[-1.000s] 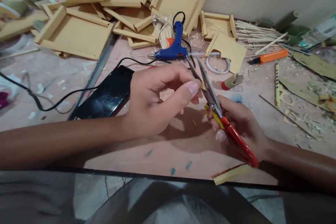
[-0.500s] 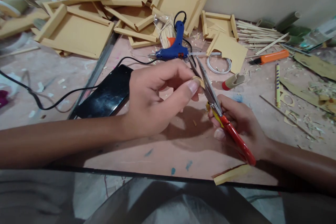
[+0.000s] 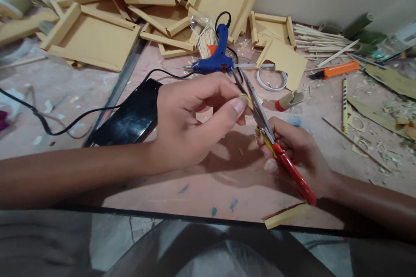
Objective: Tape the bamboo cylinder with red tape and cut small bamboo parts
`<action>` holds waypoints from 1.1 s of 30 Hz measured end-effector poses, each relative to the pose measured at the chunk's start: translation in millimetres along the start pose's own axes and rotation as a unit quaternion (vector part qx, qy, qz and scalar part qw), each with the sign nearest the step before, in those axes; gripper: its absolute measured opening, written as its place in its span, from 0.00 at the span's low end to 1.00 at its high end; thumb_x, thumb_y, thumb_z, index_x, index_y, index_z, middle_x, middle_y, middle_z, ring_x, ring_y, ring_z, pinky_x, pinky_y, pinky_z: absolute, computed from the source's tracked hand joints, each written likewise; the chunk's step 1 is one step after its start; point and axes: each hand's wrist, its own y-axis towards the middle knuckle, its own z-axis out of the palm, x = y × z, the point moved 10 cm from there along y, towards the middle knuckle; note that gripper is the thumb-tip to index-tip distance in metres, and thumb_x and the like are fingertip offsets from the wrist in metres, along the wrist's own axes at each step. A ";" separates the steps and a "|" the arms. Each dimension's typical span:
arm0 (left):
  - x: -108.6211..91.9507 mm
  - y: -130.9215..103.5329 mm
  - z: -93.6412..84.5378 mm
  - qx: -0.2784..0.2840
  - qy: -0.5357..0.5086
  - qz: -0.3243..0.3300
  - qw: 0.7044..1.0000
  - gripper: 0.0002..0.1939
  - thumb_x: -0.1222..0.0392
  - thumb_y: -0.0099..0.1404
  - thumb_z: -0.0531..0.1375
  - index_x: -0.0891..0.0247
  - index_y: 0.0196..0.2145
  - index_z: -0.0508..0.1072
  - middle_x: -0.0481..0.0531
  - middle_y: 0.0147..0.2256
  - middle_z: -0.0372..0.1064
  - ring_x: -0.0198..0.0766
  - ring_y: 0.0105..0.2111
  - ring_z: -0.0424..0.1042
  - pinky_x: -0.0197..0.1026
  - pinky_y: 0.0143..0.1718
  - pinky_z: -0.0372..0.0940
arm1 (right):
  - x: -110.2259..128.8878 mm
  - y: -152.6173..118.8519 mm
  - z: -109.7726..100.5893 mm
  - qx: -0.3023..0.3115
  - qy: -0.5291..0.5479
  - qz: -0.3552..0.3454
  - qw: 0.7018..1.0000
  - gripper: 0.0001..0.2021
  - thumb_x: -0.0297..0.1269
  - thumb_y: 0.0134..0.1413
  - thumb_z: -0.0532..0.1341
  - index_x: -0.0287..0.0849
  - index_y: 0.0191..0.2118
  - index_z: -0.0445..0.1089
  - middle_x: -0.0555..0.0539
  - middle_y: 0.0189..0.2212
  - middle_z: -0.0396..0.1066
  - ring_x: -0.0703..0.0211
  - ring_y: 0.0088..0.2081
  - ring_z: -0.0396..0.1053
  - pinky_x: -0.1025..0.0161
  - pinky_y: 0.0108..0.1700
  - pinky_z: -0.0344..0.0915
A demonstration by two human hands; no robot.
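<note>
Our L hand [image 3: 191, 117] has thumb & index clamped on a small tan card scrap [image 3: 246, 98], right by the parted scissor blades; our R hand [image 3: 295, 151], approx. 4 o'clock of scrap, has fingers wrapped round red/yellow-handled scissors [image 3: 280, 151]; blue hot-glue gun [image 3: 212, 62] lies approx. 11 o'clock of scrap; black smartphone [image 3: 130, 114], 9 o'clock; orange utility knife [image 3: 341, 69], betw. 2 & 3.

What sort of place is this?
Probably a craft workspace, though whether in a home or a workshop I can't tell: there are scissors in the right hand, a blue glue gun and thin sticks.
</note>
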 end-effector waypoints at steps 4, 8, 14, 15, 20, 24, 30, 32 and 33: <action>-2.4 0.7 -0.7 -0.005 0.004 0.010 1.000 0.10 0.63 0.74 0.66 0.59 0.32 0.79 0.48 0.29 0.79 0.33 0.26 0.75 0.40 0.23 0.68 | -2.2 0.0 -0.4 -0.003 -0.001 0.011 1.000 0.26 0.56 0.59 0.74 0.48 0.33 0.58 0.58 0.23 0.55 0.67 0.23 0.50 0.64 0.23 0.46; -1.4 1.3 -0.1 -0.002 0.010 0.006 1.000 0.11 0.62 0.75 0.66 0.59 0.32 0.79 0.48 0.28 0.79 0.32 0.24 0.73 0.40 0.22 0.66 | -3.0 -0.2 0.7 0.001 -0.002 0.005 1.000 0.24 0.54 0.61 0.73 0.48 0.32 0.58 0.57 0.23 0.56 0.67 0.22 0.49 0.63 0.22 0.44; 0.3 2.0 -2.4 -0.013 -0.008 0.007 1.000 0.11 0.62 0.73 0.67 0.58 0.30 0.79 0.48 0.27 0.78 0.33 0.25 0.73 0.40 0.22 0.65 | -2.5 -2.7 -1.7 0.012 -0.008 -0.014 1.000 0.23 0.59 0.65 0.68 0.48 0.35 0.59 0.55 0.26 0.60 0.63 0.25 0.51 0.61 0.25 0.49; 0.6 2.0 -2.3 -0.011 -0.006 0.008 1.000 0.11 0.62 0.73 0.67 0.58 0.30 0.79 0.48 0.27 0.78 0.34 0.25 0.73 0.40 0.22 0.64 | -1.3 -3.0 -1.6 0.018 -0.007 -0.019 1.000 0.23 0.60 0.66 0.67 0.48 0.35 0.59 0.54 0.27 0.61 0.62 0.26 0.53 0.60 0.26 0.51; -7.9 1.6 0.7 0.018 -0.005 0.053 0.998 0.09 0.64 0.72 0.68 0.60 0.31 0.80 0.48 0.28 0.80 0.34 0.25 0.74 0.39 0.25 0.67 | 0.2 -3.5 -0.4 0.030 -0.013 -0.023 0.999 0.24 0.61 0.65 0.67 0.47 0.37 0.60 0.52 0.31 0.64 0.61 0.29 0.57 0.58 0.31 0.54; -9.1 0.9 4.1 0.040 -0.004 0.042 0.998 0.10 0.64 0.73 0.67 0.59 0.31 0.80 0.49 0.28 0.81 0.35 0.26 0.77 0.39 0.26 0.71 | -4.1 -4.4 6.1 0.052 0.009 -0.007 0.999 0.24 0.59 0.64 0.68 0.48 0.39 0.58 0.53 0.32 0.63 0.62 0.28 0.56 0.58 0.29 0.51; -5.2 -1.3 4.1 0.036 -0.003 0.017 0.999 0.09 0.63 0.72 0.67 0.59 0.32 0.80 0.48 0.25 0.78 0.33 0.23 0.73 0.38 0.22 0.67 | -1.8 -4.7 8.5 0.061 -0.017 -0.021 0.998 0.21 0.54 0.65 0.68 0.48 0.39 0.57 0.53 0.32 0.64 0.61 0.28 0.58 0.57 0.30 0.51; -4.0 -1.6 4.5 0.036 0.003 0.012 0.999 0.10 0.62 0.72 0.67 0.59 0.31 0.79 0.48 0.25 0.77 0.33 0.22 0.72 0.38 0.22 0.66 | -1.0 -4.6 7.2 0.057 -0.016 -0.025 0.998 0.21 0.54 0.65 0.68 0.48 0.39 0.57 0.53 0.32 0.64 0.61 0.28 0.58 0.57 0.29 0.51; -3.6 -1.7 4.6 0.035 0.006 0.009 0.999 0.10 0.62 0.72 0.67 0.59 0.30 0.79 0.48 0.24 0.76 0.33 0.22 0.72 0.38 0.22 0.66 | -1.7 -4.7 7.2 0.058 -0.015 -0.023 0.998 0.20 0.53 0.65 0.68 0.48 0.39 0.57 0.53 0.32 0.64 0.61 0.28 0.57 0.57 0.29 0.51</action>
